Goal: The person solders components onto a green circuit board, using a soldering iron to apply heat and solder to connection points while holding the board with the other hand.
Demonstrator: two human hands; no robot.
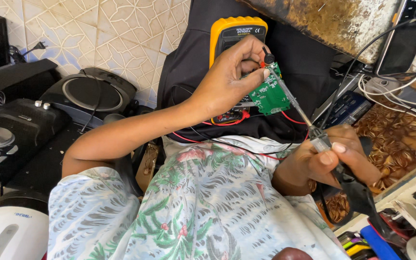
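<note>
The small green circuit board (269, 95) sits pinched in the left hand (229, 79), its flat face tilted toward the camera and its lower edges hanging free over dark cloth (184, 62), just right of the yellow multimeter (237, 33) that lies behind the hand. Around the board there is little spare room: red wires (227, 123) loop below it, the multimeter's body crowds its left, and a worn, rust-mottled slab (333, 19) overhangs from above right; only the stretch straight below the board, toward the patterned shirt (203, 192), lies open. The left grip is clamped on the board, thumb and fingertips closed at its upper corner, wrist bent and forearm reaching in from the lower left of the multimeter. The right hand (331, 161) is low and right of the board, its grip closed around the black handle of a soldering iron (309, 127), whose slim metal shaft slants up-left so the tip meets the board's top edge. The board looks rigid and glossy with tiny pale parts; the iron's collar is clear plastic. Farther left of the multimeter, rounded black speakers (92, 94) rest against pale patterned tiles (121, 29), and right of it tangled white cables (400, 91) cross a brown leaf-print cloth (400, 139).
</note>
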